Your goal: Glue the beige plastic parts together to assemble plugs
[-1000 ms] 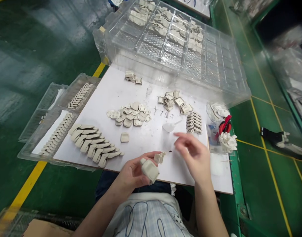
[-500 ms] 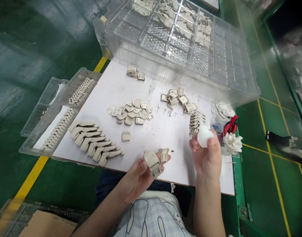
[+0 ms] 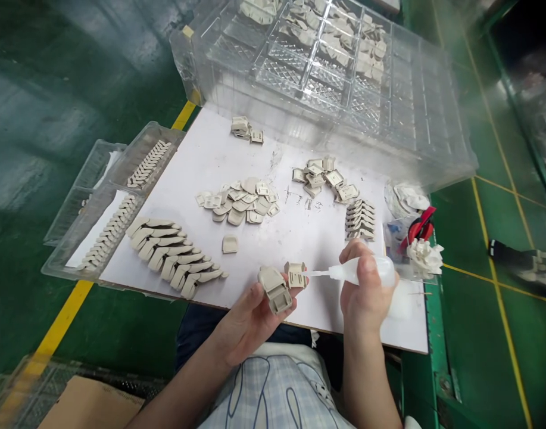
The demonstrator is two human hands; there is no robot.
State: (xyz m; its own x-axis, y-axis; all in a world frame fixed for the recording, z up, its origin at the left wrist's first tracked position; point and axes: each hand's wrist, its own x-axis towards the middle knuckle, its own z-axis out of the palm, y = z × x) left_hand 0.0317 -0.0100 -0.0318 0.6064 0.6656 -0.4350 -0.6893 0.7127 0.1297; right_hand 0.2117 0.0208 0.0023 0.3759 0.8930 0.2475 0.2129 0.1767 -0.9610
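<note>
The left hand is curled palm up, gripping a larger beige piece between thumb and fingers, while a small slotted piece sits at its fingertips, just to the right of the larger one. The right hand is wrapped around a white squeeze bottle, thumb and fingers closed on its body.

The relation that matters most is between nozzle and slots. The bottle's long axis runs nearly level across the view, its rounded end to the right and its thin nozzle pointing left at the small slotted piece. The tip reaches that piece's right edge; whether it touches or stops just short, I cannot tell. The left hand, bearing the piece, is the nearer; the right hand stands apart from it by the nozzle's length.

Both hands are over the near edge of the white table. Farther out, a single beige piece lies beyond the left hand, with a nested row to its left and a loose pile behind. A short stack stands beyond the right hand, and a clear divided tray spans the far side.

No brand or label can be read on the bottle or the pieces. Cardboard at lower left bears faint marks, too small to make out.
</note>
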